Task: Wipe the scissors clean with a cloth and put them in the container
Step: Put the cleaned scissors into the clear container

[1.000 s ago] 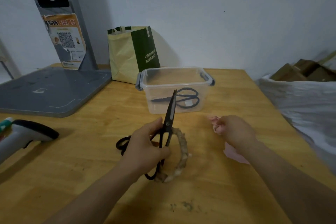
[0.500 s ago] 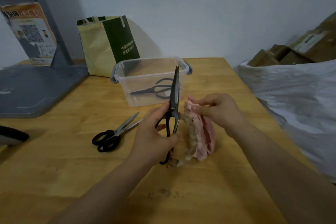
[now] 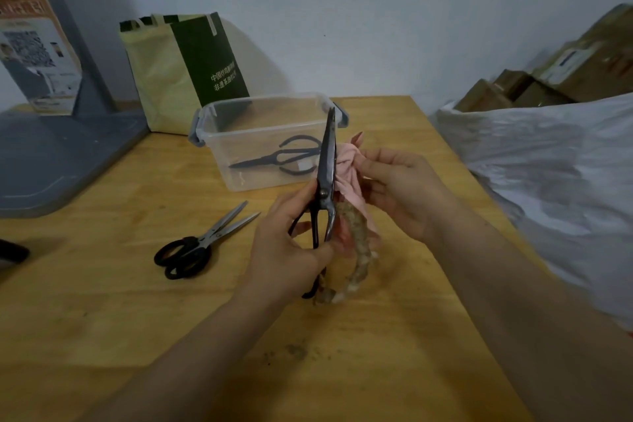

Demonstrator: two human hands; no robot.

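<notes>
My left hand (image 3: 289, 250) grips the handles of black iron scissors (image 3: 326, 168), blades closed and pointing up. One handle loop is wrapped in frayed beige cord (image 3: 359, 257). My right hand (image 3: 400, 192) pinches a pink cloth (image 3: 347, 169) against the right side of the blades. Behind them stands a clear plastic container (image 3: 219, 120) with grey latches, holding another pair of black iron scissors (image 3: 274, 158). A third pair, with black plastic handles and steel blades (image 3: 202, 243), lies on the wooden table (image 3: 102, 284) to the left.
A yellow-green paper bag (image 3: 178, 68) stands behind the container. A grey stand base (image 3: 51, 154) covers the table's left rear. A white plastic sack (image 3: 548, 181) and cardboard boxes (image 3: 565, 72) sit off the right edge. Dirt specks (image 3: 294, 351) mark the near table.
My right hand lifted the pink cloth off the table and brought it up against the blades. My left hand kept the scissors upright. The view shifted, revealing the plastic-handled scissors.
</notes>
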